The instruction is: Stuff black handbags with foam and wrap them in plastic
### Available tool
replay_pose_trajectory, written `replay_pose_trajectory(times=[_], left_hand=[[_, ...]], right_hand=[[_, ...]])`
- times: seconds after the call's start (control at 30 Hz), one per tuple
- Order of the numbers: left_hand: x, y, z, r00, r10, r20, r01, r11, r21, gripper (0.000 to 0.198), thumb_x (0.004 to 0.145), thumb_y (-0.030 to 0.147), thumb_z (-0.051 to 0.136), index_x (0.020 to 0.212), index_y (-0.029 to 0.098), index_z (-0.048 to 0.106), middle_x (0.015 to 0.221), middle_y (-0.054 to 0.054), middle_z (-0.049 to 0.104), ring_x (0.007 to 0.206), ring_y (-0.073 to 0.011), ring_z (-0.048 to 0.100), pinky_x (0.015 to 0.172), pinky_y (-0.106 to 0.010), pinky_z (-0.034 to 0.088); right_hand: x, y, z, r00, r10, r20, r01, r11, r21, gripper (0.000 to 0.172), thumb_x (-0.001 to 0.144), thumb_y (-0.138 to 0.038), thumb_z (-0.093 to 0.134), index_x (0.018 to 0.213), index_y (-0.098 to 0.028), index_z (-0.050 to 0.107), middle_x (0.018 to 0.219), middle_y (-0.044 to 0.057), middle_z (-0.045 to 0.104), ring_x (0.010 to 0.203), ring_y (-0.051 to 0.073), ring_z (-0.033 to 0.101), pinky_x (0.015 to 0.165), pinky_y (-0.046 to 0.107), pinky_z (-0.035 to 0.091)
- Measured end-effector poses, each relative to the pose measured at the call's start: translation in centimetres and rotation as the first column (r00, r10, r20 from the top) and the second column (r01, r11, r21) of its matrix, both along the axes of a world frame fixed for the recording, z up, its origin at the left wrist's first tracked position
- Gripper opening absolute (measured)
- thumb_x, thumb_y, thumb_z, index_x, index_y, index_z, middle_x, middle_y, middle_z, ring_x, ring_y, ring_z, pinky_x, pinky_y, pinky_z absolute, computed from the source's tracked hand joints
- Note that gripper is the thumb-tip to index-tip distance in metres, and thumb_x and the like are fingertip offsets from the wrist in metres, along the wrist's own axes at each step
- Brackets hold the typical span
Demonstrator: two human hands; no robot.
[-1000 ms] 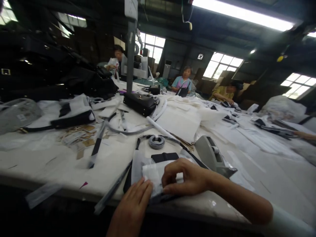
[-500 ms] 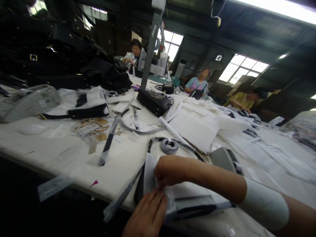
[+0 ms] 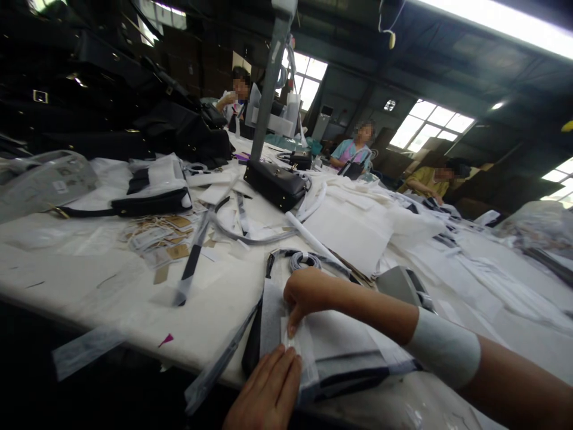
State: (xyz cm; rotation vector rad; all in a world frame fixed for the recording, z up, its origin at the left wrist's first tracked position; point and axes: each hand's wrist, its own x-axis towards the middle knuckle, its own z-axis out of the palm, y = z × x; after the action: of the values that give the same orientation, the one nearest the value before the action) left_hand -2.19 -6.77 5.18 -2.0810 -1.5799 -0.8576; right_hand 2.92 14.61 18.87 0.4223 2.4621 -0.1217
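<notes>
A black bag (image 3: 251, 349), covered by white wrapping paper (image 3: 344, 334), lies at the table's near edge. My left hand (image 3: 268, 388) rests flat on its near side, fingers stretched out side by side. Just beyond those fingertips, my right hand (image 3: 307, 292) is closed, with its thumb pressed down on the paper; its curled fingers are partly hidden. Plastic-wrapped straps (image 3: 221, 358) stick out to the left of the bag. Behind the right hand lies a coiled grey wrapped cord (image 3: 304, 261).
A grey tape dispenser (image 3: 400, 286) stands right of the bag. Tags (image 3: 161, 236), a black handbag (image 3: 275, 185) and stacked white sheets (image 3: 349, 227) lie farther back. Black bags (image 3: 179, 131) are piled at the left. Several co-workers (image 3: 351, 155) sit across the table.
My right hand has drawn slightly away from the left fingertips, its thumb now extended on the paper. My left hand stays flat. The view has shifted a little to the right.
</notes>
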Motion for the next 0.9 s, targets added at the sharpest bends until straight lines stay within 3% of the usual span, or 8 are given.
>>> replay_pose_trajectory(times=[0.2,0.37,0.43,0.53,0.63,0.8,0.9], left_hand=[[-0.1,0.1,1.1,1.000,0.000,-0.017,0.000,1.000,0.005,0.046,0.089,0.005,0.035,0.125,0.016,0.060,0.122,-0.001,0.070,0.110,-0.0171,0.066,0.091,-0.026,0.055],[-0.2,-0.1,1.3,0.999,0.001,-0.039,-0.003,0.998,-0.061,0.056,0.080,-0.002,0.036,0.130,0.016,0.056,0.127,-0.003,0.067,0.116,-0.0177,0.063,0.093,-0.028,0.055],[-0.2,-0.2,1.3,1.000,-0.006,-0.029,0.004,0.998,-0.070,0.060,0.077,-0.003,0.037,0.131,0.016,0.054,0.128,-0.003,0.066,0.118,-0.0176,0.062,0.095,-0.028,0.054],[-0.1,-0.4,1.4,1.000,-0.004,0.004,0.004,0.996,-0.086,0.064,0.073,-0.004,0.037,0.131,0.018,0.054,0.129,-0.002,0.066,0.118,-0.0169,0.061,0.098,-0.028,0.052],[0.1,-0.6,1.8,0.999,0.017,0.052,-0.009,0.990,-0.138,0.069,0.068,-0.005,0.038,0.131,0.019,0.054,0.129,-0.003,0.065,0.119,-0.0160,0.061,0.101,-0.026,0.049],[0.4,-0.9,2.6,0.988,0.069,0.137,-0.019,0.941,-0.337,0.085,0.058,-0.006,0.039,0.138,0.023,0.049,0.139,-0.001,0.058,0.127,-0.0158,0.055,0.106,-0.029,0.045],[0.6,-1.0,2.7,0.979,0.108,0.172,-0.035,0.924,-0.381,0.086,0.059,-0.006,0.041,0.138,0.027,0.048,0.140,-0.001,0.057,0.127,-0.0174,0.055,0.104,-0.032,0.047]], right_hand=[[1.2,2.4,-1.1,0.966,-0.157,-0.204,0.132,0.982,-0.132,0.038,0.061,-0.054,0.085,0.073,-0.020,0.072,0.066,0.000,0.067,0.061,0.017,0.059,0.052,0.025,0.031],[2.6,1.6,0.0,0.907,-0.233,-0.350,0.187,0.969,-0.162,0.022,0.081,-0.038,0.073,0.091,-0.020,0.068,0.084,0.000,0.071,0.072,0.015,0.063,0.061,0.023,0.039],[3.4,0.7,0.1,0.873,-0.257,-0.414,0.202,0.964,-0.172,0.034,0.080,-0.042,0.074,0.105,-0.021,0.064,0.095,0.002,0.071,0.080,0.017,0.064,0.066,0.024,0.041],[4.1,-0.6,-0.8,0.863,-0.275,-0.423,0.203,0.957,-0.209,0.063,0.062,-0.051,0.084,0.113,-0.023,0.060,0.103,0.003,0.070,0.087,0.022,0.064,0.068,0.027,0.043],[4.2,-0.8,-2.2,0.870,-0.315,-0.379,0.230,0.940,-0.253,0.068,0.055,-0.050,0.089,0.110,-0.021,0.061,0.102,0.005,0.069,0.086,0.024,0.064,0.066,0.027,0.042],[3.9,0.3,-3.5,0.829,-0.357,-0.430,0.246,0.924,-0.293,0.047,0.064,-0.038,0.087,0.100,-0.019,0.065,0.093,0.003,0.071,0.084,0.020,0.064,0.068,0.025,0.042],[4.0,-0.1,-3.3,0.772,-0.380,-0.509,0.275,0.922,-0.272,0.032,0.069,-0.029,0.085,0.094,-0.019,0.068,0.092,0.002,0.072,0.087,0.020,0.065,0.072,0.025,0.043]])
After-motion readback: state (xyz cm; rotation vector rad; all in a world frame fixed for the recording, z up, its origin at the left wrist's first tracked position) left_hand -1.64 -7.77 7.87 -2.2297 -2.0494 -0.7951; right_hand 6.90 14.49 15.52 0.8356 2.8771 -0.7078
